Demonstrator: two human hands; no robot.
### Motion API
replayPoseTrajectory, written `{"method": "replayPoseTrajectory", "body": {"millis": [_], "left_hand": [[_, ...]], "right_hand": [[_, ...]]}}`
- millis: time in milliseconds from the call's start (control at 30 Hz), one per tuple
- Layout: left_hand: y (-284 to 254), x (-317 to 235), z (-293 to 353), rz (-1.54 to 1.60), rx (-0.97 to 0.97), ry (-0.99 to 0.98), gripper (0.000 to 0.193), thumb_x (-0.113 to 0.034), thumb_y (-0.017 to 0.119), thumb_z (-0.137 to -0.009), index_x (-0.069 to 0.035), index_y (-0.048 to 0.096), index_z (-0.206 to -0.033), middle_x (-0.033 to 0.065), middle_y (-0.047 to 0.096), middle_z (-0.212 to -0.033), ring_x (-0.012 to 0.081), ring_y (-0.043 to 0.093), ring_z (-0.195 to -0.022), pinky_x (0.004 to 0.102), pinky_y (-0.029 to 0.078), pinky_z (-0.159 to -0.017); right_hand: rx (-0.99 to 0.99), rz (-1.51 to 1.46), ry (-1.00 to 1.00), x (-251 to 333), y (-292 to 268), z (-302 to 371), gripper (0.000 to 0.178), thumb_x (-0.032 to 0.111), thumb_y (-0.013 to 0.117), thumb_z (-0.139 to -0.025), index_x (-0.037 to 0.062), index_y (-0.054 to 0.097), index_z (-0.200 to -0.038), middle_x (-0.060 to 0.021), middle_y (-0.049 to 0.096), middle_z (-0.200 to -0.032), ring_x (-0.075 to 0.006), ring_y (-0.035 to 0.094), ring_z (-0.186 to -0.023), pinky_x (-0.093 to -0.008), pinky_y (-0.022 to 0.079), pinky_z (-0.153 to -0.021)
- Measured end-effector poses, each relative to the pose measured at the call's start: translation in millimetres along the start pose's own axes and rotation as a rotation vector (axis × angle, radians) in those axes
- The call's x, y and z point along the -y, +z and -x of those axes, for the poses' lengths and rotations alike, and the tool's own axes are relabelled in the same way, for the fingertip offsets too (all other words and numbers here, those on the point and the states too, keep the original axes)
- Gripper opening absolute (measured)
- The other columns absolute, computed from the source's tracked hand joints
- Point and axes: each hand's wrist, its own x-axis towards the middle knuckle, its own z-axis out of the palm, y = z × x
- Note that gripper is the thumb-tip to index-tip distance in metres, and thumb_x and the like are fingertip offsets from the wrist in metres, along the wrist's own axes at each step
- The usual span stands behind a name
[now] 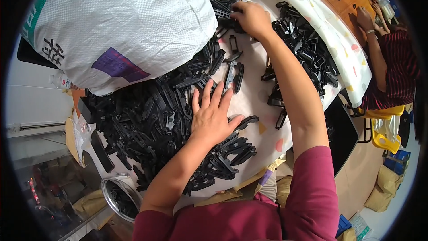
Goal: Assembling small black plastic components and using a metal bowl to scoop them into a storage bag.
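A large pile of slim black plastic parts (151, 111) covers the left side of the cloth-covered table (256, 100). My left hand (210, 118) lies palm down at the pile's right edge, fingers spread, touching the parts and gripping none. A few loose parts, one with a greyish sheen (230, 75), lie just beyond its fingertips. Farther off, my right hand (253, 19) reaches into a smaller far heap of black parts (223, 6). Its fingers are curled around dark plastic pieces, partly hidden beneath the hand. Another heap of black parts (307, 47) lies right of my right forearm.
A bulging white woven sack (129, 22) rests over the pile at the far left. A metal bucket (107, 192) with black pieces stands at the near left. Folded patterned cloth (327, 31) edges the right side. A person in a striped top (397, 67) works beyond, near yellow chairs (385, 140).
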Motion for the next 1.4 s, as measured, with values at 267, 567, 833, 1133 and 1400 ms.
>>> {"method": "replayPoseTrajectory", "body": {"millis": [267,567,833,1133,1400], "left_hand": [[-0.7,1.7,0.0,0.003,-0.008,0.008,0.067,-0.048,0.06,-0.079,-0.007,0.046,-0.129,0.0144,0.035,-0.139,0.0344,0.021,-0.134,0.0545,0.011,-0.108],[-1.9,-0.2,-1.8,0.008,0.002,0.01,0.067,-0.048,0.06,-0.079,-0.007,0.045,-0.13,0.015,0.034,-0.139,0.0346,0.02,-0.134,0.0545,0.01,-0.108],[-2.6,-0.2,-1.1,-0.004,0.021,-0.003,0.068,-0.048,0.06,-0.079,-0.007,0.044,-0.131,0.0144,0.033,-0.14,0.0346,0.02,-0.134,0.0548,0.01,-0.108],[-2.9,-2.0,-1.7,-0.016,0.017,-0.001,0.071,-0.047,0.062,-0.078,-0.01,0.041,-0.134,0.0135,0.033,-0.14,0.034,0.02,-0.134,0.0541,0.011,-0.108],[-6.1,-4.5,-2.4,-0.046,0.068,0.002,0.073,-0.047,0.06,-0.079,-0.01,0.038,-0.137,0.0126,0.031,-0.142,0.0323,0.018,-0.135,0.0538,0.01,-0.108]], "right_hand": [[0.016,-0.824,0.325,-23.9,-30.8,5.0,0.033,0.024,0.068,-0.082,-0.0019,0.056,-0.1,-0.0064,0.06,-0.083,-0.014,0.057,-0.068,-0.0267,0.048,-0.064],[-0.153,-0.331,0.329,-63.0,-30.1,1.8,0.035,0.015,0.062,-0.073,-0.0026,0.059,-0.103,-0.0165,0.065,-0.088,-0.0223,0.063,-0.078,-0.0325,0.049,-0.07],[0.072,-0.003,0.017,-32.2,-31.9,-0.6,0.029,0.018,0.069,-0.072,0.0081,0.066,-0.099,-0.0149,0.067,-0.085,-0.0322,0.063,-0.081,-0.0393,0.049,-0.075],[0.125,0.345,-0.087,-9.2,-18.9,-6.6,0.018,0.011,0.056,-0.071,0.0051,0.068,-0.083,-0.0134,0.066,-0.087,-0.0309,0.065,-0.082,-0.0409,0.052,-0.07],[0.148,0.292,-0.189,9.9,16.9,-21.3,0.023,0.016,0.059,-0.07,0.0096,0.066,-0.091,-0.0117,0.062,-0.094,-0.03,0.062,-0.091,-0.0405,0.05,-0.079]]}}
